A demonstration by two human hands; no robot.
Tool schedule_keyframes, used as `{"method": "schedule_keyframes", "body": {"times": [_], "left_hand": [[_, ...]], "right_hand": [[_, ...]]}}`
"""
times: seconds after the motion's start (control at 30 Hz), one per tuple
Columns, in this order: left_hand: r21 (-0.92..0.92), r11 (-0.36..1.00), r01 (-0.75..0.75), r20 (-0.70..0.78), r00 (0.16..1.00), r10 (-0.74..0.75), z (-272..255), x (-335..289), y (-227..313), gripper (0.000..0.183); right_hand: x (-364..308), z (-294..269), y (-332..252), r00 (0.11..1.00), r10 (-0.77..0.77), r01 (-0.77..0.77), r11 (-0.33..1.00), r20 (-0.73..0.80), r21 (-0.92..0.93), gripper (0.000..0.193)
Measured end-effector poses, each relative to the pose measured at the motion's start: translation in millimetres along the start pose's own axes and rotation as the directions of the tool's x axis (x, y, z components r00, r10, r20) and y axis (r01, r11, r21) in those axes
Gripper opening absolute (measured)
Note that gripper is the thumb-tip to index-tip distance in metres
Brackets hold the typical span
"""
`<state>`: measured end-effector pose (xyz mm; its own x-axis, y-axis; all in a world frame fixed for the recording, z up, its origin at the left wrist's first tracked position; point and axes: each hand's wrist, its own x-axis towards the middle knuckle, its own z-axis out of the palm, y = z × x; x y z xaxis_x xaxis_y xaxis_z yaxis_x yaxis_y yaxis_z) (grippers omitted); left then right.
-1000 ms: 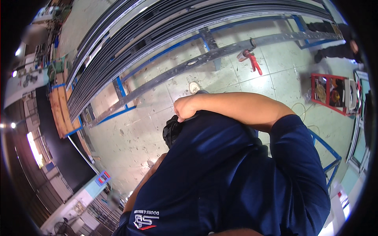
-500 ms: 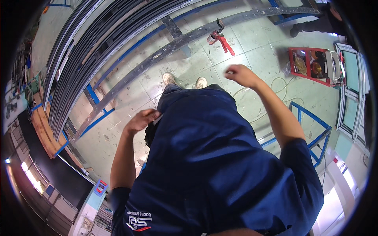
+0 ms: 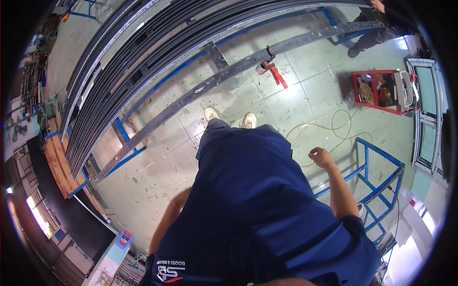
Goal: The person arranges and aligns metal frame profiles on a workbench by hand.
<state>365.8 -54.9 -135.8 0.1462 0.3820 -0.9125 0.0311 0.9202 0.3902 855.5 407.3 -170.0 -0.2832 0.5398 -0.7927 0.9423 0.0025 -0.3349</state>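
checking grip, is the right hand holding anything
No, the right hand is a loose fist, empty, out beside the blue frame.

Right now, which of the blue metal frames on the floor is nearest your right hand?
The blue tubular frame standing at the person's right, just beyond the loosely closed, empty right hand. The other blue frames sit across the floor, under the long dark profiles.
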Motion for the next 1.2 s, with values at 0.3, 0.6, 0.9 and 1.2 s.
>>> {"method": "schedule_keyframes", "body": {"times": [0.3,0.6,0.9,1.2], "left_hand": [[-0.184,0.977,-0.105,-0.299,0.953,0.046,6,-39,75,0.028],[-0.198,0.861,-0.469,-0.912,0.411,0.014,-169,-25,47,0.034],[0.209,0.852,-0.481,-0.976,-0.160,0.149,-371,-13,98,0.045],[0.221,0.973,0.072,-0.937,-0.262,0.232,-462,34,154,0.072]], "right_hand": [[85,-54,-109,0.958,-0.137,0.169,0.979,-0.253,0.110,0.039],[189,-80,-273,0.819,0.018,0.298,0.841,-0.574,0.452,0.056],[275,-144,-302,0.719,0.503,0.214,0.496,-0.479,0.842,0.091],[255,-165,-379,0.512,0.770,-0.041,0.464,-0.380,0.885,0.085]]}}
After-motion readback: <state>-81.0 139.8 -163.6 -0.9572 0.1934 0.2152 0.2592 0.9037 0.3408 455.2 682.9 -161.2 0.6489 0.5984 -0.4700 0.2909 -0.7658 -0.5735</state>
